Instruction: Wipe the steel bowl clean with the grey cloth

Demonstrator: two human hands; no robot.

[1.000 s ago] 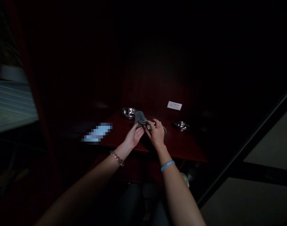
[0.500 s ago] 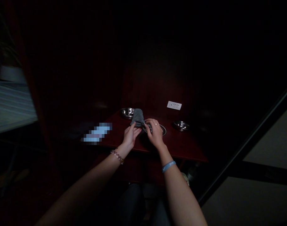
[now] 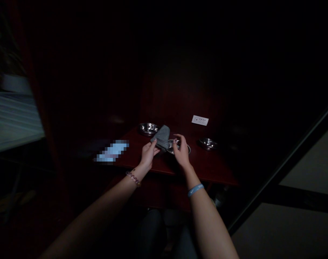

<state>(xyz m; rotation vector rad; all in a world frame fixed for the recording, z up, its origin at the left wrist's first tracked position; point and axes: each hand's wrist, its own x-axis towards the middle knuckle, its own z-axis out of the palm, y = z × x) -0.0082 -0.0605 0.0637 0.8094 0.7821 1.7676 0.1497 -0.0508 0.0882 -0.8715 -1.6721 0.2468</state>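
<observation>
A folded grey cloth [image 3: 161,138] with a knitted look is pinched in my left hand [image 3: 148,154], thumb on top and fingers beneath. It is held above the dark red desk [image 3: 158,166]. My right hand [image 3: 182,153] is off the cloth, its thumb and fingers apart with nothing between them. Below and behind that hand lies a shiny steel bowl [image 3: 170,148], partly covered by the hand and the cloth. Another steel bowl [image 3: 147,128] sits at the back left, its right side close behind the cloth. A third steel bowl [image 3: 208,144] stands to the right.
A white socket plate [image 3: 200,120] is on the back panel. At the desk's left lies a pixelated bright patch [image 3: 111,151]. Dark panels rise on both sides. Pale stacked trays or shelves [image 3: 14,115] stand beyond the left panel. A bottle-like object [image 3: 220,198] is under the desk's right side.
My right hand has let go of the cloth and moved slightly right, its fingers opening. The cloth has turned in my left hand, its far end swinging right.
</observation>
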